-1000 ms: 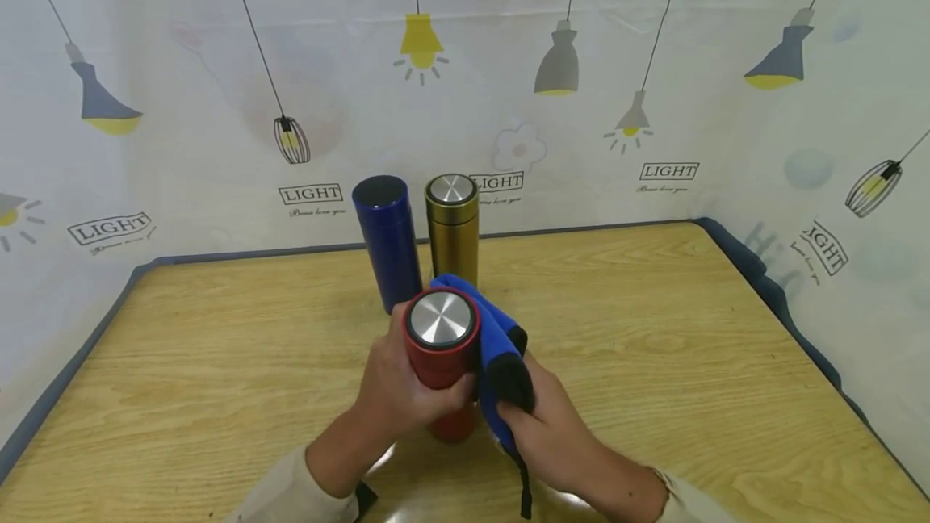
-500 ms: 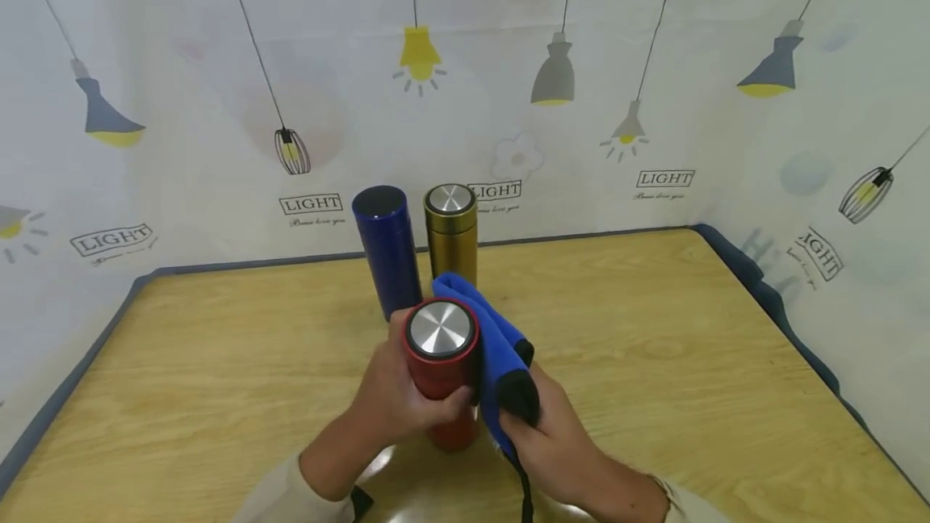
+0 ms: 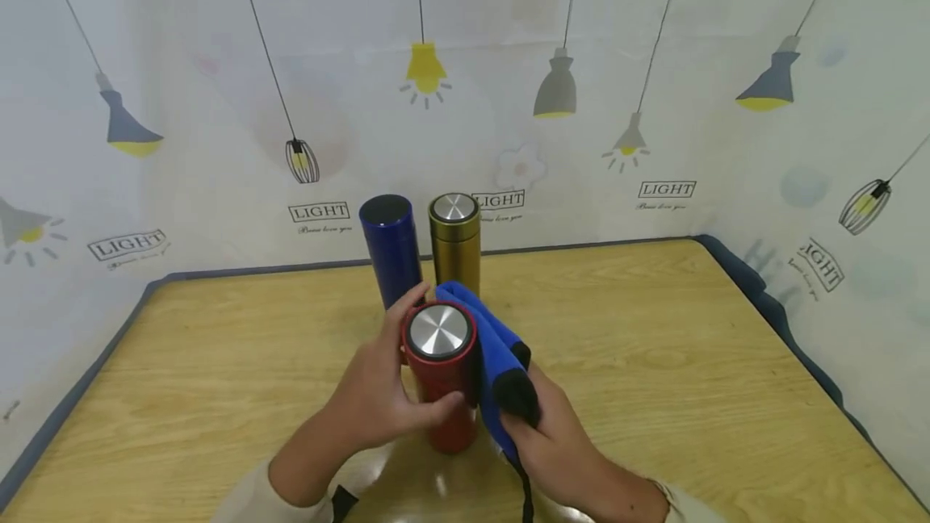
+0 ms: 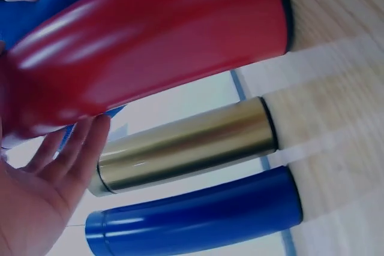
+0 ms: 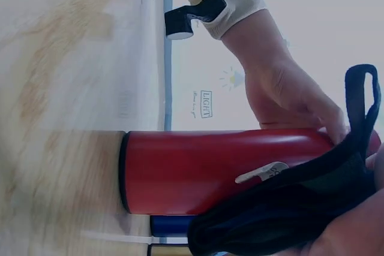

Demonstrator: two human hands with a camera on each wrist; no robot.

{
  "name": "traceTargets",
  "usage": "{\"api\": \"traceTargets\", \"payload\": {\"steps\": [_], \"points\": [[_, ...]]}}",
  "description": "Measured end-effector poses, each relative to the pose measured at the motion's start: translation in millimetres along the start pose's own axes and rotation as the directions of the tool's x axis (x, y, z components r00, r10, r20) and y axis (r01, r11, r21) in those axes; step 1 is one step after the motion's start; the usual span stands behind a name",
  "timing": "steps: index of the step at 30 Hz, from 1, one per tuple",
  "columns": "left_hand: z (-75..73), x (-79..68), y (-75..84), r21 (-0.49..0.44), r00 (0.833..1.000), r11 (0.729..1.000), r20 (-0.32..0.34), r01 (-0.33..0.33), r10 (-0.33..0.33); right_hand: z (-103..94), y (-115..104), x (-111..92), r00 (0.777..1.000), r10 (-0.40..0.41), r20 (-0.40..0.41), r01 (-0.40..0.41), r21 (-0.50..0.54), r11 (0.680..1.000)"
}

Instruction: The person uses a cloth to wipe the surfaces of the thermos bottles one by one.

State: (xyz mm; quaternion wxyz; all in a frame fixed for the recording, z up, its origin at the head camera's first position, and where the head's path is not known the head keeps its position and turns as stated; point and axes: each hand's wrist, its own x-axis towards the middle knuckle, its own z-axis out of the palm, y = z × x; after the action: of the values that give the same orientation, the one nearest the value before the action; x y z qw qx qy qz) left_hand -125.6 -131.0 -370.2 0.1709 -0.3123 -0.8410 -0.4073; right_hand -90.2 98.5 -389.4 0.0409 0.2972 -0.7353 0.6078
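A red thermos bottle [image 3: 441, 370] with a silver-topped lid stands upright on the wooden table [image 3: 240, 361]. Around its left side is my left hand [image 3: 370, 394], fingers loosened and thumb stretched along the front. Straightened fingertips [image 4: 99, 133] show beside the bottle in the left wrist view. My right hand [image 3: 548, 430] grips a folded blue-and-black cloth sleeve [image 3: 494, 349] with a black strap, held against the bottle's right side. The strap's loop [image 5: 365, 103] shows in the right wrist view. A small white label [image 5: 262, 172] is on the bottle there.
Behind the red bottle stand a blue thermos bottle [image 3: 390, 253] and a gold thermos bottle [image 3: 456, 248], side by side. A white backdrop [image 3: 349, 103] printed with lamps rises at the table's back and sides.
My left hand has loosened from the red bottle, its fingers straightening and its wrist shifting left. The right hand keeps its hold on the sleeve. The head view has tilted slightly upward.
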Motion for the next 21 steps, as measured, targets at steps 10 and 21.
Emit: {"api": "traceTargets", "payload": {"steps": [10, 21], "points": [[-4.6, 2.2, 10.4, 0.055, 0.987, 0.986, -0.001, -0.159, 0.160, -2.0, -10, -2, 0.996, -0.093, 0.013, 0.091, 0.102, 0.991], [-11.8, 6.2, 47.4, 0.128, 0.989, 0.981, -0.050, 0.145, -0.140, -0.5, -4, 0, 0.999, 0.027, 0.021, -0.027, 0.000, 1.000]]}}
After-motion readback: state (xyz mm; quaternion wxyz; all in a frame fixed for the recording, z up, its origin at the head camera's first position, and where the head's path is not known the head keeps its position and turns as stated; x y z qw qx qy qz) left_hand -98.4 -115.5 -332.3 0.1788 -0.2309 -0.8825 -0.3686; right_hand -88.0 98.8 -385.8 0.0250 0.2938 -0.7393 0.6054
